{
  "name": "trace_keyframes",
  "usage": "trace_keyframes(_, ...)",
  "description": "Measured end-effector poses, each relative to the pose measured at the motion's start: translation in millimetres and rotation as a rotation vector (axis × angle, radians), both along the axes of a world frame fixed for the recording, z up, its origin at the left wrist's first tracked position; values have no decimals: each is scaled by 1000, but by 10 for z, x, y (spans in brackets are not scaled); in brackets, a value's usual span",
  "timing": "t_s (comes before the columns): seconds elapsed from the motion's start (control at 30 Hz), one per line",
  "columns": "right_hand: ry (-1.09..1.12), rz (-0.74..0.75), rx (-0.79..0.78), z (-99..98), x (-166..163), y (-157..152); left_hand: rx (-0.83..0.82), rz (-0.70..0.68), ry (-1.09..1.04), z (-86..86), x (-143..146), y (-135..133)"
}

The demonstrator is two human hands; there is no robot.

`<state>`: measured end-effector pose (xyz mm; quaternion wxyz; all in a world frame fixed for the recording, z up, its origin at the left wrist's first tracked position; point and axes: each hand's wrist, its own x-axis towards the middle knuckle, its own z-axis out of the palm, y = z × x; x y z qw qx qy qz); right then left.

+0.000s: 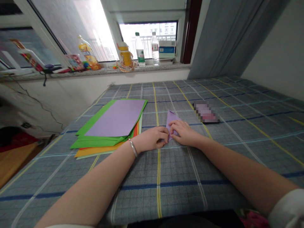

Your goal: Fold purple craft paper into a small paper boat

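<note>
A small piece of folded purple paper (171, 117) lies on the plaid tablecloth (175, 177), its pointed end facing away from me. My left hand (156, 137) has its fingers curled together at the paper's left edge, with a silver bangle on the wrist. From the right, my right hand (182, 131) pinches the same paper, fingers bent over its middle. The two hands' fingertips nearly meet, and they hide the lower part of the paper.
Left of my hands lies a stack of coloured sheets (116, 118), purple on top of green and orange. A phone (206, 113), blurred out, rests at the right. Behind the table, the windowsill (104, 72) carries bottles, a yellow cup (126, 57) and boxes (167, 50).
</note>
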<state>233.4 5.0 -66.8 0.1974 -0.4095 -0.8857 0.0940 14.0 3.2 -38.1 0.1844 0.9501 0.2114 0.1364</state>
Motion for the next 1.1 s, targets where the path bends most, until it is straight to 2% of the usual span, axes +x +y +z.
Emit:
trace_keyframes(0.23, 16, 1, -6, -5, -4, 7, -54, -19, 3, 30, -26, 13)
trace_keyframes(0.67, 2, -19, -21, 35, -12, -19, -54, -32, 33, 132, -49, -14)
trace_keyframes(0.87, -2, -44, -41, 47, -31, -26, 51, -6, 33, 69, -24, -25)
trace_keyframes(1.1, -11, -58, -33, 73, -56, -55, 49, -7, 14, 18, -37, 21)
